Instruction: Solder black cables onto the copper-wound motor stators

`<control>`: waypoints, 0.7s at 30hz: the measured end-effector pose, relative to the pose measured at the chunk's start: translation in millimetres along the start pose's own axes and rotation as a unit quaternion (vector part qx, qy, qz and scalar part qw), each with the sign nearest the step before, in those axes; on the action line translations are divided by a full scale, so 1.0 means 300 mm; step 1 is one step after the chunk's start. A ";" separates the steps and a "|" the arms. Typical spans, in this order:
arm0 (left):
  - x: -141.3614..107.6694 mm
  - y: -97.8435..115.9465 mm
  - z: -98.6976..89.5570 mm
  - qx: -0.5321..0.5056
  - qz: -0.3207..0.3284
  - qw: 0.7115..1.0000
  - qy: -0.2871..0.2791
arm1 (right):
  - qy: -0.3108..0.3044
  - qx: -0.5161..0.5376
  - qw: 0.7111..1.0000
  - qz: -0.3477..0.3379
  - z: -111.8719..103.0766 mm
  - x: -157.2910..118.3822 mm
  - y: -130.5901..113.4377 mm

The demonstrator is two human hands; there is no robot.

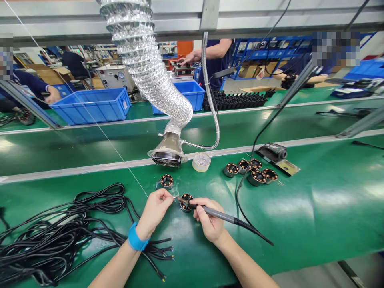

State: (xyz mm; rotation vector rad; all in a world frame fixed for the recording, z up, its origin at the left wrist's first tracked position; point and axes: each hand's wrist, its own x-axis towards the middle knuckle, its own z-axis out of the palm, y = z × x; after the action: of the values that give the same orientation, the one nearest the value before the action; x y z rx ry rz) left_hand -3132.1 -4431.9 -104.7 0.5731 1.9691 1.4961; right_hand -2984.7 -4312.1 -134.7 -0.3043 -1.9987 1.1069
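My right hand (210, 222) is wrapped round the grey handle of a soldering iron (222, 214), whose tip points left. Just beyond that tip, my left hand (157, 208), with a blue wristband, is closed in a pinch on a thin strand of solder wire (111, 144). The wire runs down from the upper left. Beneath the iron sits a small motor stator (186, 203) with copper windings, partly covered by the tool. A second stator (167, 181) lies a little farther back. Whether the tip touches the wire or the stator's leads is too small to tell.
Black cables (60, 236) lie heaped at left. Several stators (256, 177), a soldering iron stand (273, 152) and a round tub (201, 162) sit farther back. A fume hood (169, 148) hangs over the bench. Co-workers stand beyond, near blue bins (93, 106).
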 end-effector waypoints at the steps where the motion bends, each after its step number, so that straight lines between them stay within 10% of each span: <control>1: 0.000 0.000 0.000 0.000 0.000 1.000 -0.002 | 0.002 0.004 1.000 0.001 -0.001 -0.001 0.000; 21: 0.002 -0.007 0.004 0.002 -0.004 1.000 -0.007 | 0.030 0.048 0.998 0.024 -0.002 -0.015 0.011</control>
State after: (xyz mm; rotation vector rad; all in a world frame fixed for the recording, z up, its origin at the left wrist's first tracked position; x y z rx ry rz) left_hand -3131.8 -4431.3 -107.3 0.5756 1.9609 1.4797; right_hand -2981.8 -4312.1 -139.7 -0.3326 -1.8876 1.2074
